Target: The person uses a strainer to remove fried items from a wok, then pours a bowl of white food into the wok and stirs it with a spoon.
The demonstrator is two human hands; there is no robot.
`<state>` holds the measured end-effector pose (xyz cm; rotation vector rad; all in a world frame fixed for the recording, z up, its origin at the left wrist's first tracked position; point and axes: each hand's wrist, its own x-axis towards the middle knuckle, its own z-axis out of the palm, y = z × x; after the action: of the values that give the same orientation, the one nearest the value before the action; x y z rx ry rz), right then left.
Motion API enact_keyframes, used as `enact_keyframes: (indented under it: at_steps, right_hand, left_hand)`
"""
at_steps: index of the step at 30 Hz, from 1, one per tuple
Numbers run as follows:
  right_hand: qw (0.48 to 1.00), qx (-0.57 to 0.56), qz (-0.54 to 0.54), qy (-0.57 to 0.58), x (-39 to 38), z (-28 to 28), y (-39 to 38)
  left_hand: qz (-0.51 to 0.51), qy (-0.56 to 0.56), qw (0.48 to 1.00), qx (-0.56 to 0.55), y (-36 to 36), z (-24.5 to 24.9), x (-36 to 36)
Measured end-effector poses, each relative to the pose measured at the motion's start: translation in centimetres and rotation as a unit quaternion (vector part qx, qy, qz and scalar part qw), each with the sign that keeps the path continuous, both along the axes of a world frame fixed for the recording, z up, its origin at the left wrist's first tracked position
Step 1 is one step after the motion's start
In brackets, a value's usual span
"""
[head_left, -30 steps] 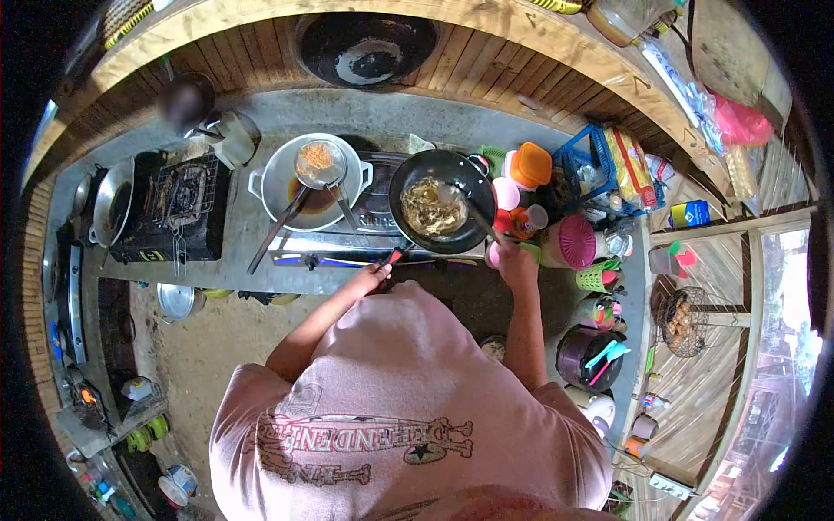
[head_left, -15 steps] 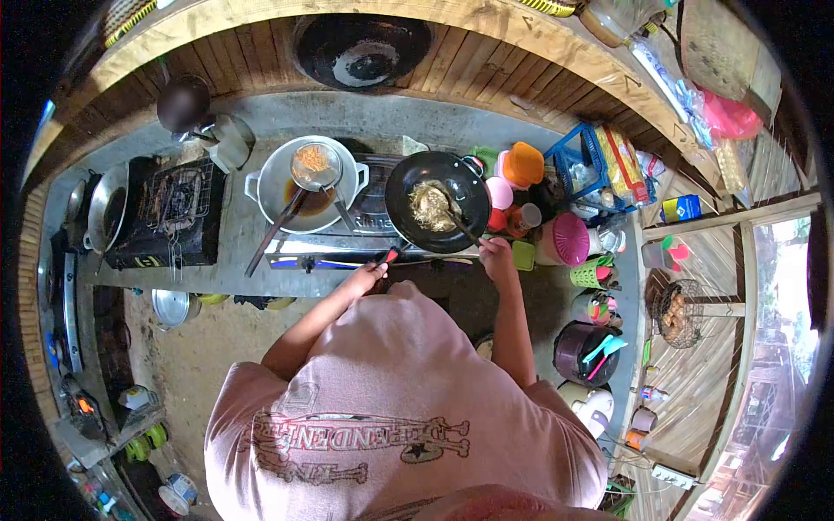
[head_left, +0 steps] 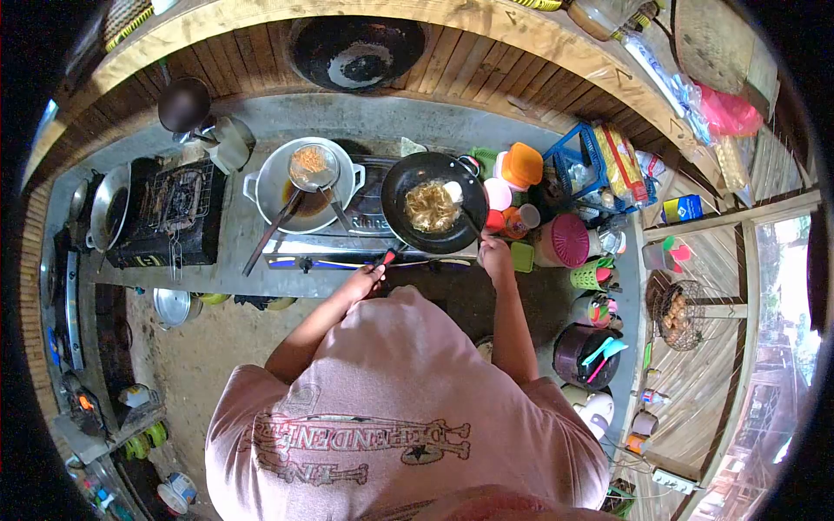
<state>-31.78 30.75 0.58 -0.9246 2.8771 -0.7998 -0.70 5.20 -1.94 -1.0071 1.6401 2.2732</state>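
A black pan [head_left: 400, 187] sits on the right side of the gas stove [head_left: 369, 170]. Brownish shredded food [head_left: 430, 207] lies in it. My left hand [head_left: 369, 280] is closed on the red and black pan handle [head_left: 387, 259] at the stove's front edge. With my right hand [head_left: 496, 256] I grip a spatula [head_left: 470, 217], whose head rests in the pan at the right of the food. To the left, a large silver pot [head_left: 269, 187] holds dark liquid, with a strainer [head_left: 312, 168] of orange bits resting across it.
At the far left is a black grill stove [head_left: 161, 217] beside a wok [head_left: 108, 208]. Right of the pan stand an orange container [head_left: 523, 161], a pink-lidded tub [head_left: 570, 240] and a blue basket [head_left: 577, 169]. A dark cooker [head_left: 584, 347] is lower right.
The spatula has moved right in the pan, and its head has shifted from the food's middle to its upper right. The food looks more spread out. The pan has shifted slightly left.
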Motion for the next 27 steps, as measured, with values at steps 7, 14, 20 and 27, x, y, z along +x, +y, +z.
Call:
enact_keyframes:
  at_steps: [7, 14, 20, 27]
  right_hand:
    - [0.992, 0.008, 0.109, 0.061, 4.1, 11.4, -0.1]
    - [0.986, 0.128, 0.029, 0.107, 3.0, 10.3, -0.3]
    - [0.783, -0.140, -0.020, -0.606, 0.7, 8.0, 0.1]
    - [0.987, -0.005, 0.148, 0.058, 3.8, 10.9, 0.0]
  left_hand:
    - [0.008, -0.002, 1.000, 0.000, 0.8, 1.3, 0.0]
    - [0.003, 0.003, 1.000, 0.009, 1.0, 0.4, 0.0]
    - [0.004, 0.027, 1.000, 0.008, 1.0, -0.6, -0.1]
    - [0.015, 0.012, 1.000, -0.004, 1.2, 1.1, 0.0]
